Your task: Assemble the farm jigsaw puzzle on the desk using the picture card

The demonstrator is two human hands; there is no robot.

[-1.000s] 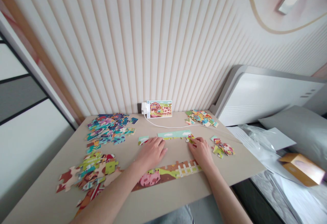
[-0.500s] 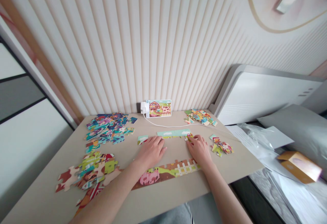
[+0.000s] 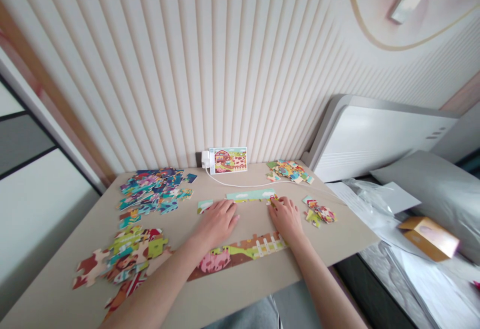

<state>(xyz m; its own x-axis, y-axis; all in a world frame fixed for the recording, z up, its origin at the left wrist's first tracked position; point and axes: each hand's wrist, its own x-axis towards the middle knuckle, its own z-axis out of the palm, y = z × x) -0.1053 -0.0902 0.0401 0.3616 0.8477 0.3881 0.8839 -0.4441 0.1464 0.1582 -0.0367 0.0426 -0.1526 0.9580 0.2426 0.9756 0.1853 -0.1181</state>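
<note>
A narrow strip of joined jigsaw pieces [image 3: 249,195], pale blue with white clouds, lies across the middle of the table. My left hand [image 3: 220,220] rests palm down with its fingers stretched to the strip's left end, thumb apart. Beside it lies a separate sky-and-grass piece [image 3: 203,205], partly covered by that hand. At the strip's right end my right hand [image 3: 285,215] has its fingers closed on a small green and red puzzle piece [image 3: 274,199], mostly hidden under the fingertips. Nearer me runs a joined bottom row [image 3: 240,253] with a pig and white fence.
Loose puzzle pieces lie in heaps at back left [image 3: 153,189], front left [image 3: 127,254], back right [image 3: 288,170] and right [image 3: 319,212]. A farm picture card [image 3: 228,160] leans on the wall beside a white charger [image 3: 205,159], whose cable [image 3: 247,186] crosses the table.
The camera view has turned slightly, shifting everything a little left. At the strip's right end, my right fingers have brought the small piece closer against it. My left hand stays in place.
</note>
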